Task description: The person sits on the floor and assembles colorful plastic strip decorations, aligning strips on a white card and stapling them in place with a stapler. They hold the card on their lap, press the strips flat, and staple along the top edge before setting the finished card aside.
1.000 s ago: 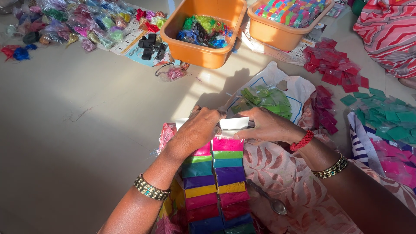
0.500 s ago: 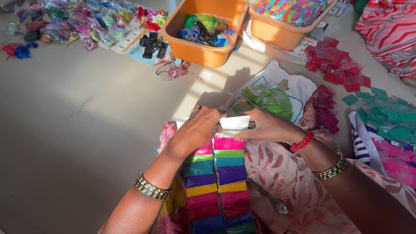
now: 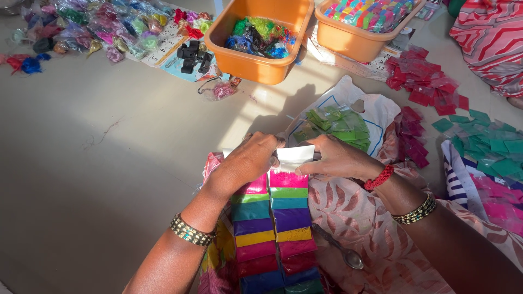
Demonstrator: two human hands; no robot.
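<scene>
Gripping white packet top (image 3: pixel 295 154), both-handed

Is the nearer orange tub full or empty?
Partly full: the orange tub holds a low heap of coloured tufts; its inner walls show above.

Sat on a smooth pale grey floor (image 3: pixel 98 179), faintly scratched and partly shaded. Lit by warm sunlight slanting across the middle, with soft shadows thrown beside two orange plastic tubs (image 3: pixel 256 65) near the far edge. Showed no walls, windows or furniture.

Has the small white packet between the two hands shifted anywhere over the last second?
No. The white packet sits just above the column of coloured strips, beside the bag of green pieces, as before.
</scene>
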